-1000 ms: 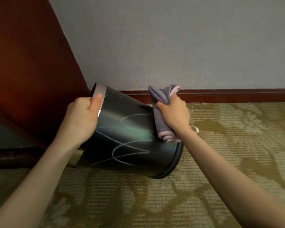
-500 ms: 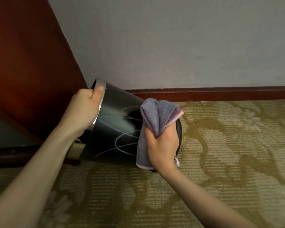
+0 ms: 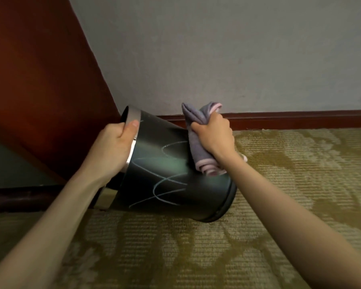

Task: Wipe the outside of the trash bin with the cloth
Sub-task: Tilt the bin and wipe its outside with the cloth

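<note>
One trash bin (image 3: 171,174) is held tilted above the carpet (image 3: 279,184), its rim gripped by the left hand (image 3: 113,151). One cloth (image 3: 198,142) is clenched in the right hand (image 3: 215,138) and pressed against the bin's side.

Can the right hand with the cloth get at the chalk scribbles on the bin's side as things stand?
Probably yes. The right hand presses the cloth on the bin just beside the scribbles, with nothing between them.

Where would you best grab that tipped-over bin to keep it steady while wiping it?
Probably by the silver rim, reaching in from its open end, as the left hand does. The bin lies tilted with smooth, round sides, so the rim's edge gives fingers something to hook.
</note>
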The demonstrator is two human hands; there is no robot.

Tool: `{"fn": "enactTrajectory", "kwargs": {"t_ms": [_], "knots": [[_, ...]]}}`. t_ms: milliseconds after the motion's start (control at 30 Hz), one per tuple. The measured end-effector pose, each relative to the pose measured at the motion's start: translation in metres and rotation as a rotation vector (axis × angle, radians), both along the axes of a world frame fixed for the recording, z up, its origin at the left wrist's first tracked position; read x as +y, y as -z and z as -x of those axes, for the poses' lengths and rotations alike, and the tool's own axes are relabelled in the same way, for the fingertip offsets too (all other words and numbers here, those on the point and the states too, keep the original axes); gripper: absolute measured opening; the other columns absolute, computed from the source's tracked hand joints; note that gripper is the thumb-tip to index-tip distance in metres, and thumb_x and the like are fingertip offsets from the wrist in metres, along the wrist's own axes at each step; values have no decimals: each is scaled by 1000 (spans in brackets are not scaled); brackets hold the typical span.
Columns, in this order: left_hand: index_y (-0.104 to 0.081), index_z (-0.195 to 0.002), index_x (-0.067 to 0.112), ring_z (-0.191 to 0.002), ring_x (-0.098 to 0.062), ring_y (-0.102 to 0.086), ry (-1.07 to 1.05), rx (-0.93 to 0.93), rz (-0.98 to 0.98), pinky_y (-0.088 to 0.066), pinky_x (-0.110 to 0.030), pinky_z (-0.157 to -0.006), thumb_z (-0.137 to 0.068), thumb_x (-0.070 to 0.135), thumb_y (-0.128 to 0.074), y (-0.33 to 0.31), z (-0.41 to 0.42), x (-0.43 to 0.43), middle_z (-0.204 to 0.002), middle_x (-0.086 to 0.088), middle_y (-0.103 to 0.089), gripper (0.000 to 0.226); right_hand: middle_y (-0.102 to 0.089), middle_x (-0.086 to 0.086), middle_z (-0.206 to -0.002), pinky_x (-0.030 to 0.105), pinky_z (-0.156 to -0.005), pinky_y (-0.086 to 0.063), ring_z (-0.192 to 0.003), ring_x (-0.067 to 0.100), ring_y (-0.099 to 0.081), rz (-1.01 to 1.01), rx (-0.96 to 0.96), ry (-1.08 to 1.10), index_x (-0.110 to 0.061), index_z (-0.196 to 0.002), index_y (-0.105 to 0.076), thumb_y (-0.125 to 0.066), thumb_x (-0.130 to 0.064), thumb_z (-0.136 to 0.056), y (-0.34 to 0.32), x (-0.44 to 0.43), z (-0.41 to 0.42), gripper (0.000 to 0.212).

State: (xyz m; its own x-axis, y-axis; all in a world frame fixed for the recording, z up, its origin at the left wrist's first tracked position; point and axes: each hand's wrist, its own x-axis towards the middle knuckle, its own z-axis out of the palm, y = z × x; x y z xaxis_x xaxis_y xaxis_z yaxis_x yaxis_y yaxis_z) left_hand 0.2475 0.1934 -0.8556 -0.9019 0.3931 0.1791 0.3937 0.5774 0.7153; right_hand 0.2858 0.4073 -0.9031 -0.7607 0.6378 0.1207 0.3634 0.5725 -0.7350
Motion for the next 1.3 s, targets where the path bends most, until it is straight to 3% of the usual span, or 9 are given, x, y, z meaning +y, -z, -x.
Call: {"fn": "enactTrajectory", "kwargs": {"t_ms": [100, 233, 433, 500, 700, 833, 1033, 1133, 1300], "knots": [[-63, -80, -1, -60, -26, -58, 35, -12, -22, -45, -41, -60, -94, 49, -34, 2, -5, -6, -69, -15, -64, 59, -62, 19, -107, 34, -69, -41, -92, 38, -60, 55, -131, -47, -10, -102, -54, -64, -42, -75, 4, 17, 22, 43], [-60, -88, -7, -77, -41, -62, 86, -44, -67, -51, -55, -71, -95, 48, -34, 2, -15, -6, -83, -28, -65, 61, -61, 14, -107, 31, -73, -41, -100, 34, -59, 134, -246, -125, -16, -91, -53, -68, -39, -71, 9, 36, 38, 34], [-52, -69, -8, -52, -26, -47, 48, 84, -32, -36, -37, -52, -99, 35, -36, -2, -27, 5, -58, -21, -49, 55, -61, 18, -115, 35, -78, -45, -102, 37, -58, 84, -291, -102, -11, -107, -56, -66, -41, -72, 13, 42, 35, 47], [-51, -66, -7, -51, -28, -47, 22, 108, -20, -33, -36, -50, -99, 34, -36, -1, -31, 5, -60, -26, -51, 55, -61, 19, -113, 36, -77, -45, -99, 38, -59, 38, -271, -91, -8, -112, -54, -64, -42, -73, 11, 36, 27, 53], [-47, -59, -3, -42, -16, -39, -33, 122, 7, -27, -32, -47, -98, 35, -36, 0, -23, 4, -48, -4, -40, 56, -64, 16, -99, 36, -68, -41, -89, 40, -60, -48, -37, -81, -12, -101, -53, -57, -40, -74, -8, -3, 2, 39], [-41, -51, 8, -39, -14, -38, -102, 72, 11, -27, -31, -45, -97, 37, -38, 0, -6, 5, -43, 3, -36, 54, -62, 11, -100, 34, -64, -38, -87, 35, -60, -117, 140, -67, -13, -107, -51, -58, -39, -76, -14, -32, -12, 41], [-41, -50, 11, -50, -22, -41, -185, 22, 32, -30, -33, -49, -95, 39, -40, -2, 12, 15, -50, -4, -41, 52, -57, 4, -100, 26, -57, -37, -78, 18, -57, -171, 360, 21, -12, -109, -50, -64, -35, -74, -3, -68, -37, 44], [-37, -49, 14, -52, -21, -36, -213, 21, 38, -27, -31, -49, -95, 36, -41, -6, 12, 24, -51, -13, -37, 52, -59, 8, -101, 17, -65, -41, -81, 14, -57, -122, 483, 18, -9, -113, -47, -62, -35, -73, 13, -86, -57, 49], [-42, -58, 14, -47, -17, -34, -123, 0, 15, -24, -34, -48, -96, 36, -39, -9, 6, 27, -52, -1, -36, 44, -62, 19, -98, 12, -73, -38, -82, 22, -61, -109, 585, 9, -8, -113, -44, -63, -31, -74, 25, -92, -71, 49]]}}
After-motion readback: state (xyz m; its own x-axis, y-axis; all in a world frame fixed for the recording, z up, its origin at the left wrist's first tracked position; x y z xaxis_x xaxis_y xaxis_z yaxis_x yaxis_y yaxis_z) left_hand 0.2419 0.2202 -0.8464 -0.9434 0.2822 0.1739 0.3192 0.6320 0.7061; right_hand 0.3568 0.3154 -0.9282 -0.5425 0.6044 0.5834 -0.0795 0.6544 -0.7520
